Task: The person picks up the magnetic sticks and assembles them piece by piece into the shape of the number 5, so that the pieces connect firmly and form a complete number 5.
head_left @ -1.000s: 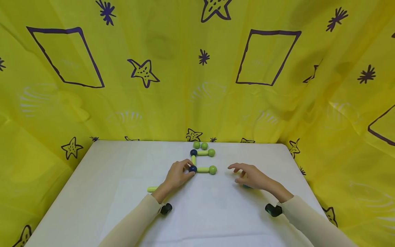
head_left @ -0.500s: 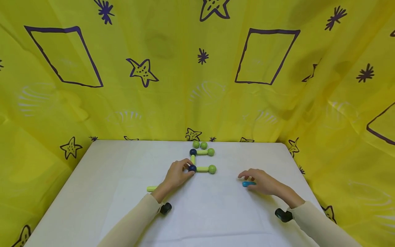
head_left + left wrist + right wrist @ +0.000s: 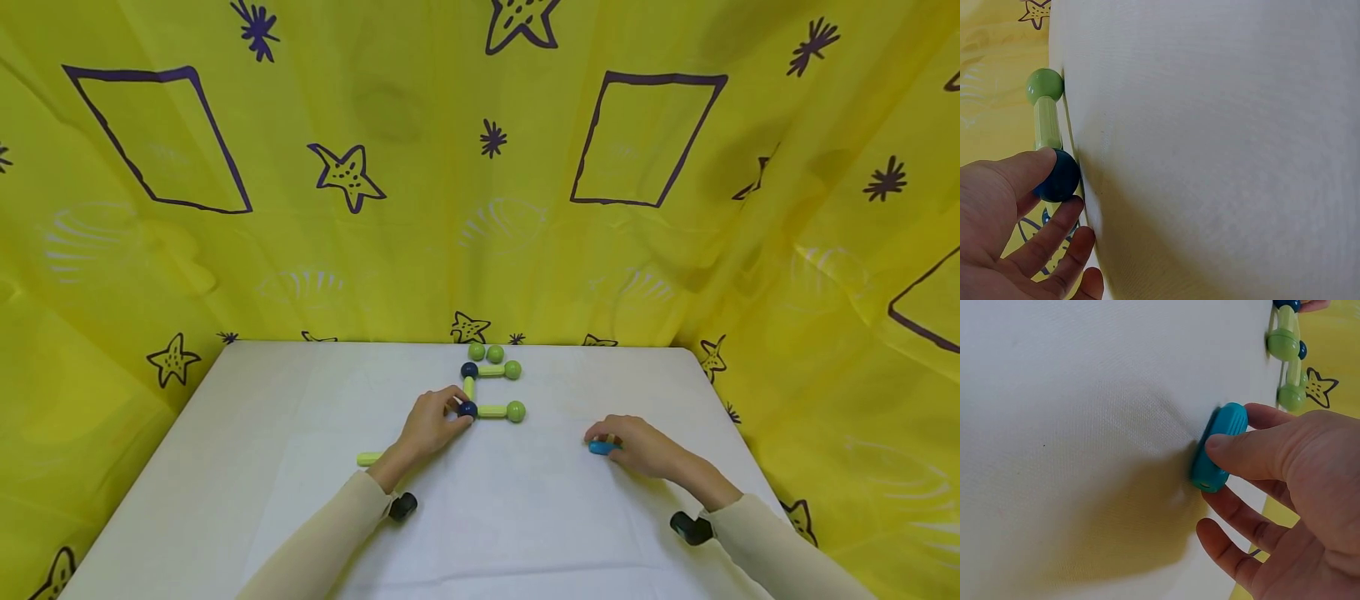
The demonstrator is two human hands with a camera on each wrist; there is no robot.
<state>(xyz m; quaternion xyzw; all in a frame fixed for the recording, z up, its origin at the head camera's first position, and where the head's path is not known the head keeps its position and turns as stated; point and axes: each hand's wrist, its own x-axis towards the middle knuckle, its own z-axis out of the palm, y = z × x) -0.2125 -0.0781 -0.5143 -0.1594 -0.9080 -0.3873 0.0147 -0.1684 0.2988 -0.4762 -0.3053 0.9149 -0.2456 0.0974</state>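
In the head view my left hand (image 3: 427, 427) pinches the near dark blue ball (image 3: 1065, 178) of a joined ball-and-rod piece between thumb and fingers. From that ball a pale green rod (image 3: 492, 412) leads right to a green ball (image 3: 516, 411). Another rod (image 3: 468, 388) runs back to a second dark blue ball (image 3: 469, 371), which carries its own rod and green ball (image 3: 512, 369). On the right, my right hand (image 3: 639, 448) grips a short blue ribbed rod (image 3: 1230, 420), the thumb on its side. The rod lies at the table surface.
Two loose green balls (image 3: 477, 352) sit behind the joined piece near the table's far edge. A pale green rod (image 3: 369, 459) lies partly hidden by the left forearm. A yellow patterned curtain (image 3: 420, 275) surrounds the white table (image 3: 300, 517) at back and sides.
My right hand has moved right and nearer to me, onto the blue rod, and its fingers have closed on it. My left hand has kept its hold on the dark blue ball.
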